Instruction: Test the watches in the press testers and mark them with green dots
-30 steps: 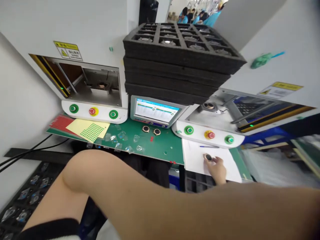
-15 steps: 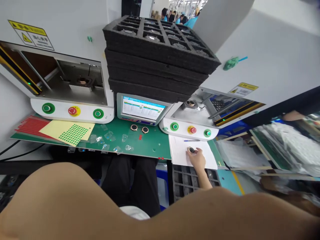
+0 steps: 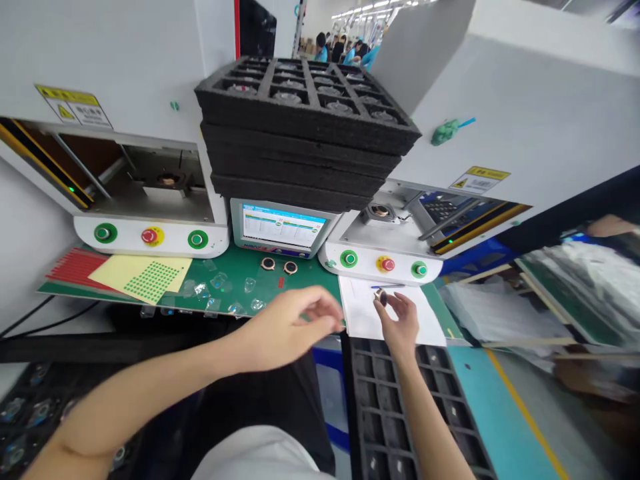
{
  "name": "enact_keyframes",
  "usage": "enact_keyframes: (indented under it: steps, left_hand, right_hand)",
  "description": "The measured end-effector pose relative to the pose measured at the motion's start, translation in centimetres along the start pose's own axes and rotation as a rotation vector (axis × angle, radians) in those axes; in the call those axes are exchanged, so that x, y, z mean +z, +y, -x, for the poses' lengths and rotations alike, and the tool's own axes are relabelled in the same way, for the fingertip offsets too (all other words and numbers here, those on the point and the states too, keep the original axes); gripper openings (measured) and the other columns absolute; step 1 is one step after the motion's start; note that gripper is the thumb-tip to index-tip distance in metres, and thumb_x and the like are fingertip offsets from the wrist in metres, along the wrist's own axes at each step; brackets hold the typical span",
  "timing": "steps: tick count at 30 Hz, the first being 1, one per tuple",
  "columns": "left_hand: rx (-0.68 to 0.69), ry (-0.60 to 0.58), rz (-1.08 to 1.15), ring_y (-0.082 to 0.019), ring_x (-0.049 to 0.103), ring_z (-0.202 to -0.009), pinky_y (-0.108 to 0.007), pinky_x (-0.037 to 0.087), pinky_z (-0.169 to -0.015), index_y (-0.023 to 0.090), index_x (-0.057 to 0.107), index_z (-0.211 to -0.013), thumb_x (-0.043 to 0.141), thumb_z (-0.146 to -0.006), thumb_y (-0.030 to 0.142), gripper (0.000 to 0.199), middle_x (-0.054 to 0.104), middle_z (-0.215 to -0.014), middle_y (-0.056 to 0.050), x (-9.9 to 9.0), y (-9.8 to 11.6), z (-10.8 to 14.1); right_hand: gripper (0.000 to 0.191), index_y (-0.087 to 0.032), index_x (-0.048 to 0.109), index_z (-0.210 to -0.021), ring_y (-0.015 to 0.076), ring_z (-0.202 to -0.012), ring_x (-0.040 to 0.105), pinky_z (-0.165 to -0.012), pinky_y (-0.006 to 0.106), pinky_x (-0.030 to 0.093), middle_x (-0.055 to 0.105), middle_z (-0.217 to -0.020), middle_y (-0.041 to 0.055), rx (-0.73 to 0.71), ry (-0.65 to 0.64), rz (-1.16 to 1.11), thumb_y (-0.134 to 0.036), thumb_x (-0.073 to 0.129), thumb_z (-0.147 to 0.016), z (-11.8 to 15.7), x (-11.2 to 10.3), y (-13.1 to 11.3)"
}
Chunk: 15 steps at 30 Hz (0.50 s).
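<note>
My right hand (image 3: 401,325) pinches a round watch case (image 3: 381,297) with a dark face, tilted on edge just above the white paper sheets (image 3: 360,313). My left hand (image 3: 295,327) is at the front edge of the green table, left of the paper. Its fingers are curled, with thumb and fingertips close together; I cannot make out what is between them, if anything. Two more watch cases (image 3: 290,267) with black faces and rose-gold rims lie below the screen. Small red stickers (image 3: 281,283) are in front of them. A blue pen (image 3: 388,286) lies on the paper.
Two white press machines, with a left button panel (image 3: 150,237) and a right one (image 3: 383,264), flank the screen (image 3: 280,225). Stacked black foam trays (image 3: 305,143) rise behind it. Clear film scraps (image 3: 217,281) and a green-dot sticker sheet (image 3: 153,281) lie left. Another compartment tray (image 3: 380,403) is below the paper.
My left arm has swung in, bringing the left hand near the paper. My right hand still holds the watch case, which is now tilted more on edge. The camera view has shifted.
</note>
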<state>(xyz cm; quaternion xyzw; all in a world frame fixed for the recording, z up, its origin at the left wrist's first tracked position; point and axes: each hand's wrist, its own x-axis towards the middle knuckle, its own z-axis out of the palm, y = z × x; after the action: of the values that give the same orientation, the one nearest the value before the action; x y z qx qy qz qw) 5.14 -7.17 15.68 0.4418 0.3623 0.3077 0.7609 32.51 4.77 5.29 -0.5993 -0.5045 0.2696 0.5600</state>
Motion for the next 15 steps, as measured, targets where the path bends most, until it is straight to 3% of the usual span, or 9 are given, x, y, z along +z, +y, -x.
enact_keyframes:
  steps: [3, 6, 10, 15]
  left_hand:
    - [-0.047, -0.042, 0.005, -0.023, 0.07, -0.09, -0.037, 0.053, -0.083, 0.014, 0.069, -0.106, 0.062, -0.085, 0.047, 0.039, 0.074, -0.093, -0.012, -3.3, 1.7, -3.8]
    - [-0.141, -0.104, 0.049, -0.019, 0.07, -0.083, -0.031, 0.052, -0.079, 0.012, 0.072, -0.097, 0.067, -0.081, 0.049, 0.04, 0.074, -0.089, -0.011, -4.7, 2.2, -6.3]
    - [-0.12, -0.139, 0.337, -0.015, 0.068, -0.082, -0.023, 0.051, -0.078, 0.012, 0.074, -0.096, 0.079, -0.072, 0.044, 0.041, 0.073, -0.087, -0.009, -4.0, 1.6, -6.8]
    - [-0.062, -0.024, 0.545, -0.009, 0.065, -0.07, -0.017, 0.052, -0.07, 0.011, 0.074, -0.081, 0.083, -0.068, 0.038, 0.032, 0.07, -0.076, -0.006, -2.8, 1.4, -6.1]
  right_hand:
    - [0.052, -0.023, 0.053, -0.114, 0.0264, -0.105, 0.063, -0.091, 0.046, 0.05, 0.066, -0.11, 0.0095, 0.031, 0.06, -0.157, -0.049, 0.074, -0.075, 3.7, 2.3, -2.8]
    - [0.053, -0.027, 0.055, -0.113, 0.029, -0.105, 0.066, -0.088, 0.045, 0.053, 0.07, -0.109, 0.0114, 0.107, -0.076, -0.434, -0.056, 0.073, -0.073, 7.1, 4.8, -6.5]
    - [0.06, -0.029, 0.056, -0.112, 0.0306, -0.106, 0.066, -0.092, 0.047, 0.052, 0.072, -0.109, 0.0111, 0.245, -0.315, -0.786, -0.059, 0.078, -0.066, 9.5, 7.3, -9.7]
    - [0.057, -0.03, 0.056, -0.113, 0.0275, -0.103, 0.068, -0.092, 0.044, 0.053, 0.072, -0.11, 0.0098, 0.301, -0.417, -0.858, -0.057, 0.078, -0.068, 10.6, 8.5, -9.8]
